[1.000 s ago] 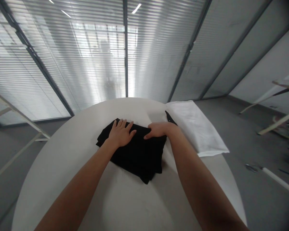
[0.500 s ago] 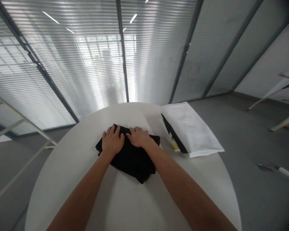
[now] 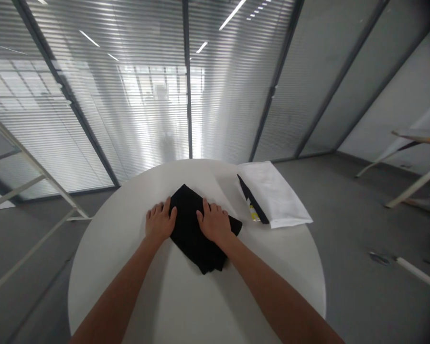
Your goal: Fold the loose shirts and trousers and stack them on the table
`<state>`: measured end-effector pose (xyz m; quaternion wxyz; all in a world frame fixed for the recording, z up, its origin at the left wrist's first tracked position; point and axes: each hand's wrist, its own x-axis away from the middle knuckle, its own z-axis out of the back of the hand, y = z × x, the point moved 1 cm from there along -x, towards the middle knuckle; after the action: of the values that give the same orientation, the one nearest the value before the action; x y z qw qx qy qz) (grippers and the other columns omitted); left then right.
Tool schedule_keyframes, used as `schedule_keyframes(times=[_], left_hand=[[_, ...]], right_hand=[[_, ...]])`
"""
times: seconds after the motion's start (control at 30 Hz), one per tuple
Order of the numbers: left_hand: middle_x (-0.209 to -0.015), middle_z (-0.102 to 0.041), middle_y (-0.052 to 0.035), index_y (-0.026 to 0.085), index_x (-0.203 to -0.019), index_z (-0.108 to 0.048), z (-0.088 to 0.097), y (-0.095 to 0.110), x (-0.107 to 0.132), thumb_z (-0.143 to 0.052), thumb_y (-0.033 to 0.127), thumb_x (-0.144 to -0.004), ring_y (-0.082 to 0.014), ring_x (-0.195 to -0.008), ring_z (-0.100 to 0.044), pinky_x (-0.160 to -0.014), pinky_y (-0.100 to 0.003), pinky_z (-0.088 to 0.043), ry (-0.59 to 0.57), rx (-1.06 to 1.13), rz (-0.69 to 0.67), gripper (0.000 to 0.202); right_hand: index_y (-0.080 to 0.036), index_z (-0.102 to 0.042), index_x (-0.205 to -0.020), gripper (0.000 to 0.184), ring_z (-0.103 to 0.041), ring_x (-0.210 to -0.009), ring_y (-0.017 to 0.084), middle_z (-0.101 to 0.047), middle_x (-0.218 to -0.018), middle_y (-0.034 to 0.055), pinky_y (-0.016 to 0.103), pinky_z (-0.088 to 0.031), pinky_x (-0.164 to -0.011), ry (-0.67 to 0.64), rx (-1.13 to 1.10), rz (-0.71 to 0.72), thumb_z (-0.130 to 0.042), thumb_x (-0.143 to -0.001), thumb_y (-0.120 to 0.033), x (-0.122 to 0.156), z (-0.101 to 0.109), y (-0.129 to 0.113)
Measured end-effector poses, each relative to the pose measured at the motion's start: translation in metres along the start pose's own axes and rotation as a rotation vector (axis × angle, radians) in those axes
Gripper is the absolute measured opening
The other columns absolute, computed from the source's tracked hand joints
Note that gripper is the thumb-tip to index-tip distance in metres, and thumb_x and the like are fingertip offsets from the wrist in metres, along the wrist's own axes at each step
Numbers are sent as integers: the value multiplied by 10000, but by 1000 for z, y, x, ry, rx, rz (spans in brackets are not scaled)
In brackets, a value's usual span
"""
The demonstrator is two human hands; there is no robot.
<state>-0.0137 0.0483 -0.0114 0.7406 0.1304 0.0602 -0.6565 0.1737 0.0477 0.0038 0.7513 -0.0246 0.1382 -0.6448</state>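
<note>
A folded black cloth (image 3: 189, 234), its exact kind not clear, lies at an angle on the round white table. Flat against its left edge rests my left hand (image 3: 160, 222), fingers spread, the thumb touching the fabric and the other fingers beside it. My right hand (image 3: 215, 222) lies palm down on the cloth's right part, its fingers stretched out and covering some of the fabric. Neither hand grips anything.
On the right of the round white table (image 3: 186, 315) lies a white bag (image 3: 275, 196) with a black and yellow item (image 3: 252, 205) showing at its open side. A pale metal frame (image 3: 39, 167) stands at left. Blinds (image 3: 157, 124) cover the glass wall behind.
The cloth's far edge has turned into a corner pointing away from me. My left hand has slid off to the cloth's left edge; my right hand has shifted slightly right and nearer. The view has tilted.
</note>
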Motion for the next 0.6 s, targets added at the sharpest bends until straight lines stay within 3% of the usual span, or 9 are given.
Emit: schedule_keyframes(times=[0.23,0.37,0.47,0.6], left_hand=[[-1425,-457,-164,185,-1411,-414,4,-8,16,-166,524,-945,-308,-1312,-388,-1048,-481,-273,-3,-32,66,627],[-1399,-472,-199,186,-1312,-532,7,-10,22,-171,596,-912,-362,-1282,-418,-989,-538,-326,-118,-14,72,677],[-1439,-419,-215,170,-1361,-491,3,-7,31,-170,565,-919,-393,-1323,-362,-1012,-570,-285,-106,-32,76,674],[-1475,-379,-194,174,-1407,-442,-4,-4,42,-177,521,-933,-390,-1363,-302,-1062,-568,-212,-54,-62,59,644]], right_hand=[[-114,-234,-1494,653,-499,-1087,345,-543,-1218,229,485,-382,-868,1,87,-106,-242,-956,-483,53,10,-8],[-132,-259,-1489,675,-511,-1091,346,-551,-1216,225,444,-427,-813,-46,73,-122,-302,-934,-514,79,22,-5],[-170,-301,-1473,668,-537,-1096,339,-563,-1236,201,421,-437,-821,-116,7,-146,-363,-912,-527,84,33,7],[-145,-337,-1443,624,-544,-1169,291,-555,-1305,171,384,-402,-939,-206,-200,-129,-370,-920,-485,66,40,29]])
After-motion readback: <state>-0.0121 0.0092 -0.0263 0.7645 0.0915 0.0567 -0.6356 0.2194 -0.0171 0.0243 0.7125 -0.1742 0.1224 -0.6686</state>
